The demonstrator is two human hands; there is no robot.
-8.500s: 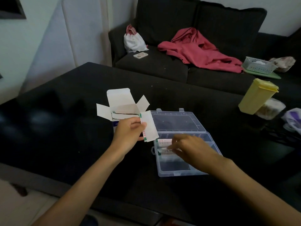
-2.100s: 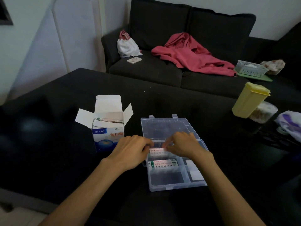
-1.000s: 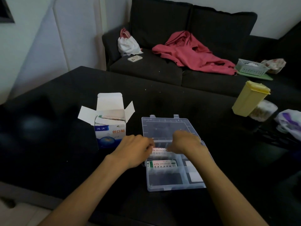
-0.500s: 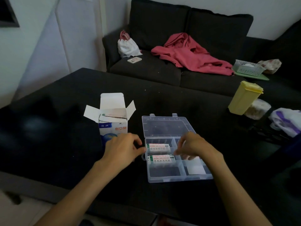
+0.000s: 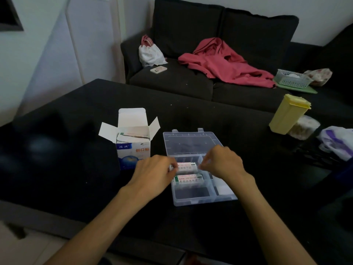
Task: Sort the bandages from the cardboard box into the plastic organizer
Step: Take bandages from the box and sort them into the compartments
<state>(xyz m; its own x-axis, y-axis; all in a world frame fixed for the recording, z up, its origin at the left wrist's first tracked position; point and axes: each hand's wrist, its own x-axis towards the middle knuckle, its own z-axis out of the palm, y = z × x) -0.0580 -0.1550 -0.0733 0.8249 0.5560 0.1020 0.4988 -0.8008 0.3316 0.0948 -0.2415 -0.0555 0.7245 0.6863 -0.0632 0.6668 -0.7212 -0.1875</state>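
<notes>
Organizer (image 5: 193, 199) open on table (image 5: 76, 169), lid laid flat behind it. Left hand (image 5: 152, 175) and right hand (image 5: 223, 163), fingers curled, each pinch one end of a bandage stack (image 5: 186, 167) over the organizer's rear-left cell. A second stack (image 5: 188, 178) lies in the cell just in front. Judged: stacks light, thin, floppy, prone to fanning; hold by both short ends. Print on stacks too small to read. Box (image 5: 132, 148) stands left of the organizer, flaps open, more bandages inside; front reads "创口贴".
</notes>
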